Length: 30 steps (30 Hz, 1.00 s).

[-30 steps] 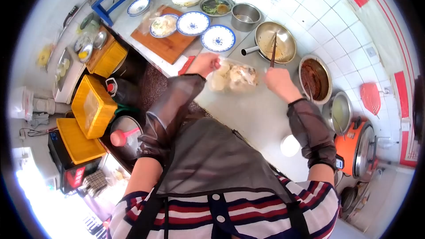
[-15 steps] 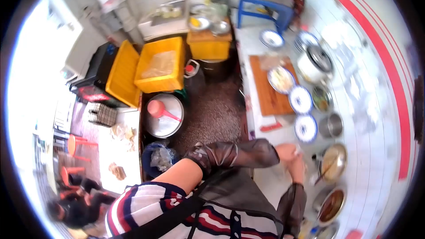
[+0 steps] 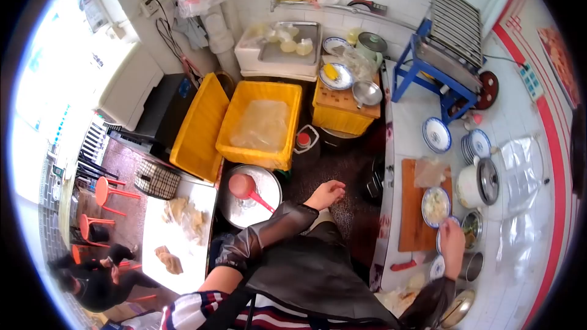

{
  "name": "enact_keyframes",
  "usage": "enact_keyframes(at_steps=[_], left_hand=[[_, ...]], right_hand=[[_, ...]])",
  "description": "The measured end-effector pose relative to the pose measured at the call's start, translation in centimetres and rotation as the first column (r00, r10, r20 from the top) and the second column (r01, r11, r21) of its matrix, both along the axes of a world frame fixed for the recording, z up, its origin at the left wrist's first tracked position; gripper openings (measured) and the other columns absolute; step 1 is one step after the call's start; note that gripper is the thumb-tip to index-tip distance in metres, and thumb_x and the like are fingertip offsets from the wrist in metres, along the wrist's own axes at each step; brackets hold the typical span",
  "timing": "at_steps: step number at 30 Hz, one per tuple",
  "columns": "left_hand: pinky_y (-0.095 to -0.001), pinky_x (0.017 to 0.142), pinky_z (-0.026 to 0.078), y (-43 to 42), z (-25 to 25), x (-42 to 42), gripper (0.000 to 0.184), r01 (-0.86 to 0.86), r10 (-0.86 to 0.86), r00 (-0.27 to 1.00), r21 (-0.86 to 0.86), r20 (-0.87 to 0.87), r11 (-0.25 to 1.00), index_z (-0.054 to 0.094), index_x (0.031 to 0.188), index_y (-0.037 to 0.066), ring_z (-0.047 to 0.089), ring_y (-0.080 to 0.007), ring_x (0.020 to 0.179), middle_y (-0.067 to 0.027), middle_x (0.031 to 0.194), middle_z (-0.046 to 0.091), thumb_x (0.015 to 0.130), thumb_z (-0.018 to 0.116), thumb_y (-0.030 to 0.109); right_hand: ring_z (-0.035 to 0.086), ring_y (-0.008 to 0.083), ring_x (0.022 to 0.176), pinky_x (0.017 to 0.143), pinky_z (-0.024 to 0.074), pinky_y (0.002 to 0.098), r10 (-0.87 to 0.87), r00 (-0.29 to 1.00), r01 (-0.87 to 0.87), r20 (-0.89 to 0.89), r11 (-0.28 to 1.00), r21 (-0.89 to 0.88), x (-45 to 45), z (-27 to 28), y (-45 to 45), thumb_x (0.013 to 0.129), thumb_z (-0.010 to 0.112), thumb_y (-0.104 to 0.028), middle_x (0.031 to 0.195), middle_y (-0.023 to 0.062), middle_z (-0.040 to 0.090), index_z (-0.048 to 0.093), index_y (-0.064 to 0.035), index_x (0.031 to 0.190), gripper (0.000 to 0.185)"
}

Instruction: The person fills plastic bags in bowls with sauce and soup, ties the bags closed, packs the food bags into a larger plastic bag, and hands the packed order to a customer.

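My left hand (image 3: 327, 195) is over the dark floor, in front of my apron, with fingers loosely curled and apart and nothing visible in them. Over the right-hand counter, my right hand (image 3: 452, 248) points away from me, partly covering blue-rimmed plates; its fingertips are too unclear to show any grip. Just beyond it, a plate of pale food (image 3: 436, 206) rests on the wooden board (image 3: 413, 208). A red-handled tool (image 3: 403, 266) lies by the board's near edge. Pale food in a clear bag (image 3: 400, 298) is beside my right sleeve.
Yellow crates (image 3: 260, 154) and a metal basin (image 3: 269, 186) with a pink ladle stand left of the floor gap. A blue stand (image 3: 416, 67) is at the back right. A lidded pot (image 3: 469, 186) stands by the wall. One person (image 3: 101, 284) is at the lower left.
The view has swung left. My hands, close together half a second ago, are now well apart. The chopsticks earlier in my right hand are no longer visible there.
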State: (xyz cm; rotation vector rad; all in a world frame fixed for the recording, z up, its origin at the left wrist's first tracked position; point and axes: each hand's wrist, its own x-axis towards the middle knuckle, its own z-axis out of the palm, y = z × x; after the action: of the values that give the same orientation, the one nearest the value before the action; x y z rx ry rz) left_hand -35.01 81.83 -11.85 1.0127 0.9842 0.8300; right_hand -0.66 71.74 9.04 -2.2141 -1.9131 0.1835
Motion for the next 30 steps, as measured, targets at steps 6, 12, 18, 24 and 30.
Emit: enact_keyframes(at_steps=[6,12,18,24,30], left_hand=[[-0.0244,0.069,0.048,9.1,-5.6,-6.6,0.026,-0.301,0.314,0.944,-0.133,0.097,0.944,0.053,0.115,0.0,0.059,-0.0115,0.08,-0.0068,0.093,0.063,0.092,0.051,0.014],[-0.029,0.079,0.051,19.0,-7.3,-12.2,0.028,-0.565,0.614,0.789,-0.364,0.025,0.741,0.049,0.12,-0.001,0.061,-0.0188,0.092,-0.0117,0.106,0.061,0.095,0.045,0.011],[-0.0292,0.081,0.05,29.4,-4.8,-15.1,0.027,-0.711,0.747,0.663,-0.342,-0.039,0.614,0.05,0.117,-0.003,0.06,-0.019,0.094,-0.0115,0.102,0.061,0.094,0.046,0.011],[-0.0316,0.067,0.049,50.2,1.0,-25.7,0.018,-0.648,0.851,0.388,0.552,-0.353,0.524,0.057,0.102,-0.001,0.062,-0.0217,0.073,-0.0126,0.082,0.063,0.089,0.055,0.012],[-0.0451,0.072,0.049,68.4,1.7,-30.7,0.043,-0.008,0.79,-0.162,0.801,-0.592,0.599,0.048,0.123,0.013,0.051,-0.0354,0.101,-0.0184,0.114,0.049,0.084,0.059,0.027]], right_hand=[[0.062,0.0176,0.084,0.072,0.0474,0.0266,0.58,0.551,-0.54,-0.601,0.796,0.274,-21.3,-2.1,33.3,0.087,0.06,-0.011,0.094,0.0103,0.063,0.06,0.0008,0.102,0.019],[0.064,0.0289,0.087,0.074,0.0493,0.0342,0.709,0.355,-0.525,-0.61,0.691,0.497,-44.4,-12.1,72.7,0.079,0.063,-0.015,0.093,0.0177,0.065,0.063,-0.0011,0.098,0.023],[0.057,0.0382,0.093,0.077,0.0441,0.0465,0.856,0.455,-0.812,-0.245,0.511,0.282,-53.7,-20.5,82.1,0.077,0.053,-0.008,0.094,0.0229,0.06,0.056,-0.0024,0.1,0.024],[0.059,0.0389,0.088,0.075,0.0434,0.0479,0.664,0.656,-0.638,-0.358,0.742,0.207,-50.8,-18.4,86.0,0.084,0.052,-0.018,0.082,0.02,0.062,0.047,-0.0034,0.112,0.032],[0.06,0.0398,0.084,0.07,0.045,0.049,0.764,0.622,-0.763,-0.17,0.641,0.085,-51.4,-19.8,90.7,0.086,0.053,-0.037,0.086,0.0208,0.063,0.055,-0.0022,0.103,0.039]])
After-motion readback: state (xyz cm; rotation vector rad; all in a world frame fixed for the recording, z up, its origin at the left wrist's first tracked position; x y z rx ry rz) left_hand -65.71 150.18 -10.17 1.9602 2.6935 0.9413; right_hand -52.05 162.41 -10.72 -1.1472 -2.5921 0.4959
